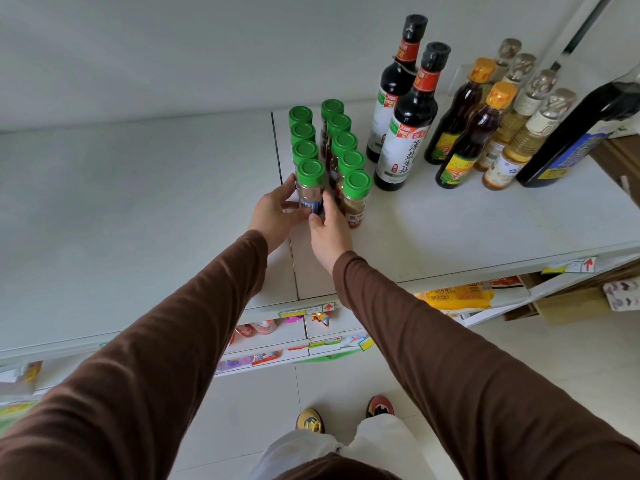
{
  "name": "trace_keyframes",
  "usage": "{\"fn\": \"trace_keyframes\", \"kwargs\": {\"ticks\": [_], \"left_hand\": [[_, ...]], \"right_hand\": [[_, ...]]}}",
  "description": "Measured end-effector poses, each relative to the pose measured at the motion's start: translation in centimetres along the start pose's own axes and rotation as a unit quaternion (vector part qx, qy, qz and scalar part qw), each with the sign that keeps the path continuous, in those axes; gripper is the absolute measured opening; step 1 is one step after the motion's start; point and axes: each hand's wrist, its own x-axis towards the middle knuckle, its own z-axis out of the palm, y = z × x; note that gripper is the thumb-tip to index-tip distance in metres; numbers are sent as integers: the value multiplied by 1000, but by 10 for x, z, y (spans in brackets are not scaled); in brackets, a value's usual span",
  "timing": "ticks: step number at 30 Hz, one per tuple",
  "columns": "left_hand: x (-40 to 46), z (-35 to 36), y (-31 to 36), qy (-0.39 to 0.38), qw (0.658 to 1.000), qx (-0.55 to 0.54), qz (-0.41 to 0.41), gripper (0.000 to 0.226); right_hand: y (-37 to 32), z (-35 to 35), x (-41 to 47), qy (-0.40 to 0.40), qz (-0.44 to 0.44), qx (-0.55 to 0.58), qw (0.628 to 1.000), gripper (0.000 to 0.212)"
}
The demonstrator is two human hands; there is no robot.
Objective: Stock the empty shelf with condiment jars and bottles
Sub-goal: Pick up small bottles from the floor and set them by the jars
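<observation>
Green lids are showing on two rows of little spice jars on the white shelf (450,230). The front jar (310,188) of the left row is being held by both hands. It is being pinched from the left by the left hand (277,211), with fingers curled round its side. It is being pinched from the right by the right hand (329,230), with the thumb in front near the label. The jar is standing straight up, its long way pointing up and down. Its bottom is being hidden by the fingers, so it may be just touching the shelf, but that cannot be told for sure.

The jar is sitting right between the two hands, just ahead of them, and both hands are about as near. It is being lined up with the three jars behind it (303,136) and is standing just beside the front jar of the right row (356,199). Next, it is probably being nudged straight back so the row is tight.

Dark sauce bottles (405,133) and yellow oil bottles (512,140) are standing further to the right.
</observation>
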Motion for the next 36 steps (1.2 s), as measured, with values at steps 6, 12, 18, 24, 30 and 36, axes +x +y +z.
{"fn": "trace_keyframes", "kwargs": {"ticks": [6,12,18,24,30,36], "left_hand": [[8,-2,0,-4,1000,7,-9,77],[7,-2,3,-4,1000,11,-12,75],[-7,0,7,8,999,26,-40,74],[-39,1,11,72,995,24,-63,59],[-81,27,32,140,985,59,-78,46],[-132,95,68,222,966,82,-99,36]], "right_hand": [[-3,0,6,6,7,-7,1000,60],[-5,-2,4,-5,19,-2,1000,62],[-6,-11,-10,-24,21,-26,999,64],[3,-20,-31,-75,31,-38,996,66],[10,-62,-55,-138,-51,-32,989,59],[44,-129,-75,-175,-175,-44,968,49]]}}
